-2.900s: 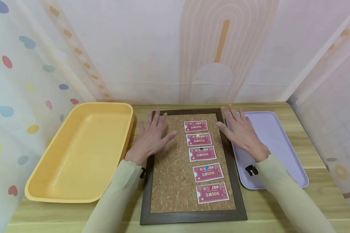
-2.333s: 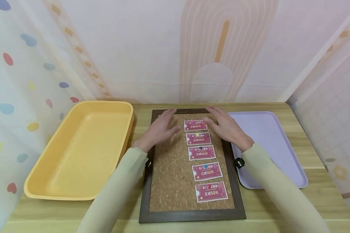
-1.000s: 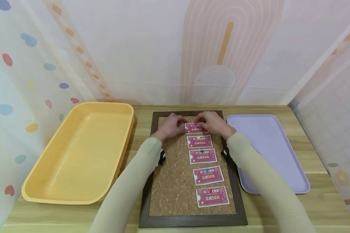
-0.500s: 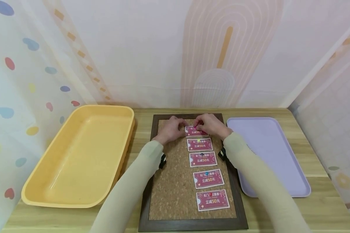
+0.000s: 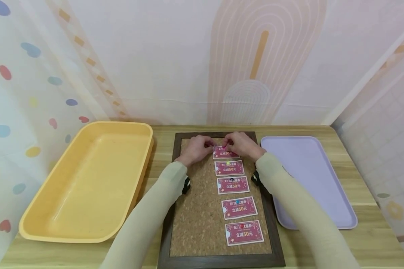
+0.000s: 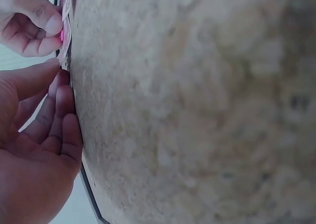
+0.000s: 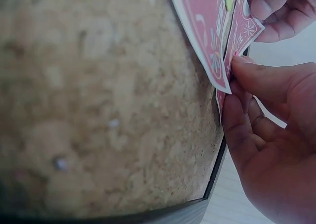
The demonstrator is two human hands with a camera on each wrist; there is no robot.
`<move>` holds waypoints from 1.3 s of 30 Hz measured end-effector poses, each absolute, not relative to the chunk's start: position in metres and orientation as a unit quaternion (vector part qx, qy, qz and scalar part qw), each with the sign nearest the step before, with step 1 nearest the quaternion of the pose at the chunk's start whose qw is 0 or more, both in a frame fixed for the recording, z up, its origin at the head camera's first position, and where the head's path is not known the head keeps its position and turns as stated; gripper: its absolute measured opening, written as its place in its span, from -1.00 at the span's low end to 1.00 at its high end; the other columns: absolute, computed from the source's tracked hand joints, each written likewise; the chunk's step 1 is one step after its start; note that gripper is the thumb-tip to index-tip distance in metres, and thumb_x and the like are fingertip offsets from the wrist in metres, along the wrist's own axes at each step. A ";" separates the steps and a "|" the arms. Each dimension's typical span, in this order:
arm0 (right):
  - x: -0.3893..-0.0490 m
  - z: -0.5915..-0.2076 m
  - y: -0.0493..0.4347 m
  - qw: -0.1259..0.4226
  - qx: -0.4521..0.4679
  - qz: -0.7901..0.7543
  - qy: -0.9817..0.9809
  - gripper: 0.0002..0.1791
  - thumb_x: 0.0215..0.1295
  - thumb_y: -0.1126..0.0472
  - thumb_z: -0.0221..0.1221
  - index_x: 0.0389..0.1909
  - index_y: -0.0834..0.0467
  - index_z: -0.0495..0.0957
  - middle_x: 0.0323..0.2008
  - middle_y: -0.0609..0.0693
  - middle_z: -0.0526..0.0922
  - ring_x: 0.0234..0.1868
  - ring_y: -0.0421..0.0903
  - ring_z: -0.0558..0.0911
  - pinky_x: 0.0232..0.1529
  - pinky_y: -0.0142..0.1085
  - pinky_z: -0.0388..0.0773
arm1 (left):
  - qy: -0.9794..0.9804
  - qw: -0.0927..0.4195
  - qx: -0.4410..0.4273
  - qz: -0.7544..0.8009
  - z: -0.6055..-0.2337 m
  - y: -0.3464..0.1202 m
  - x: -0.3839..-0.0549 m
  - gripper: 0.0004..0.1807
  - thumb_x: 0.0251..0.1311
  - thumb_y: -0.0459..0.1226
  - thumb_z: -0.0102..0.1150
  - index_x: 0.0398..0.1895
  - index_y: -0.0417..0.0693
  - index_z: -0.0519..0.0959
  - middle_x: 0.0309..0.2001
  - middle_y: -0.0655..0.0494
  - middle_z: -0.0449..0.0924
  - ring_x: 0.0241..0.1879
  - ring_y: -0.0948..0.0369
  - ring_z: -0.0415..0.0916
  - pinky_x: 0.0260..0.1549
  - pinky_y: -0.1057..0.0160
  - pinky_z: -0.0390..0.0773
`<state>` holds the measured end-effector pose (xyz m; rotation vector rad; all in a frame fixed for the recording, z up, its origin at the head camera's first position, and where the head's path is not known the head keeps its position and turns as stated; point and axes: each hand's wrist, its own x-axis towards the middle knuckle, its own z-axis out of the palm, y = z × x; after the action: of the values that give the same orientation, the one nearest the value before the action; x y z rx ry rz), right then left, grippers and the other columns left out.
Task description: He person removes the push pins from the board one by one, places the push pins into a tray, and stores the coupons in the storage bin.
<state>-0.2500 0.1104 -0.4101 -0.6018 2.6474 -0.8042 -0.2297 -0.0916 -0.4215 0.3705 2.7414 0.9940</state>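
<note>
A cork board (image 5: 195,213) in a dark frame bears a column of several red paper coupons, each with a coloured push pin. At the topmost coupon (image 5: 226,154), my right hand (image 5: 243,145) pinches a pink push pin (image 6: 62,35) between thumb and forefinger. The left hand (image 5: 196,150) holds the left edge of that same coupon by thumb and fingertips. Close below lies the second coupon (image 5: 229,169) with its yellow pin (image 5: 227,163); in the right wrist view its edge stands off the cork. Black, blue and red pins sit in the lower coupons.
To the left stands a deep yellow tub (image 5: 87,186). A flat lilac tray (image 5: 309,175) lies right of the board, partly under the right sleeve (image 5: 299,201). Behind the wooden table (image 5: 367,224) hangs a patterned curtain (image 5: 175,67).
Both hands, earlier spread above the board's top corners, have come together at the topmost coupon. The right fingers have closed on the pink pin, and the left fingers have taken the coupon's edge.
</note>
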 end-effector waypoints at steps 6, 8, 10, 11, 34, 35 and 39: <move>-0.251 -0.410 0.117 0.171 -0.206 -0.280 0.922 -0.87 0.48 0.31 0.18 -0.08 0.20 0.67 -0.19 0.06 0.69 -0.27 -0.08 0.58 -0.23 -0.27 0.52 | 0.920 0.105 0.119 0.359 -0.420 -0.088 -0.229 -0.81 0.45 -0.27 0.23 -0.01 -0.11 0.74 -0.09 0.00 0.73 -0.10 0.13 0.62 -0.04 0.12 0.58; -0.251 -0.410 0.118 0.177 -0.201 -0.283 0.921 -0.87 0.50 0.30 0.17 -0.08 0.20 0.67 -0.19 0.07 0.68 -0.29 -0.09 0.58 -0.27 -0.28 0.51 | 0.918 0.108 0.118 0.362 -0.420 -0.086 -0.229 -0.82 0.45 -0.26 0.24 -0.02 -0.11 0.74 -0.09 0.01 0.73 -0.12 0.14 0.62 -0.05 0.13 0.58; -0.251 -0.410 0.120 0.181 -0.196 -0.287 0.920 -0.87 0.51 0.30 0.16 -0.09 0.20 0.66 -0.19 0.07 0.68 -0.30 -0.09 0.58 -0.29 -0.29 0.51 | 0.918 0.109 0.117 0.364 -0.420 -0.085 -0.230 -0.82 0.44 -0.26 0.25 -0.02 -0.12 0.74 -0.10 0.00 0.73 -0.13 0.14 0.61 -0.06 0.13 0.58; -0.251 -0.410 0.120 0.183 -0.193 -0.290 0.919 -0.87 0.52 0.30 0.16 -0.09 0.21 0.66 -0.19 0.07 0.68 -0.30 -0.09 0.58 -0.29 -0.29 0.51 | 0.918 0.107 0.117 0.362 -0.420 -0.084 -0.230 -0.82 0.44 -0.26 0.26 -0.03 -0.12 0.74 -0.10 0.00 0.74 -0.13 0.14 0.62 -0.06 0.13 0.58; -0.254 -0.415 0.124 0.168 -0.201 -0.288 0.921 -0.91 0.50 0.32 0.17 -0.12 0.21 0.64 -0.24 0.06 0.66 -0.29 -0.09 0.57 -0.28 -0.30 0.50 | 0.923 0.092 0.105 0.357 -0.425 -0.079 -0.235 -0.82 0.44 -0.26 0.25 -0.03 -0.12 0.75 -0.11 0.00 0.75 -0.11 0.12 0.65 -0.06 0.12 0.59; -0.254 -0.415 0.124 0.168 -0.200 -0.288 0.921 -0.91 0.50 0.32 0.17 -0.12 0.20 0.64 -0.24 0.06 0.66 -0.29 -0.09 0.57 -0.28 -0.30 0.50 | 0.923 0.093 0.105 0.357 -0.425 -0.079 -0.235 -0.82 0.44 -0.26 0.25 -0.03 -0.12 0.75 -0.11 0.00 0.75 -0.11 0.12 0.65 -0.06 0.12 0.59; -0.254 -0.414 0.125 0.166 -0.203 -0.289 0.921 -0.91 0.49 0.32 0.17 -0.12 0.20 0.64 -0.25 0.05 0.65 -0.29 -0.09 0.55 -0.27 -0.30 0.49 | 0.923 0.091 0.105 0.358 -0.425 -0.078 -0.237 -0.82 0.44 -0.27 0.25 -0.03 -0.12 0.75 -0.10 0.00 0.75 -0.11 0.11 0.65 -0.06 0.12 0.59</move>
<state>-0.2544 0.1251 -0.4143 -0.5770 2.6233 -0.8217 -0.2367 -0.0779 -0.4253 0.3120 2.7445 1.0646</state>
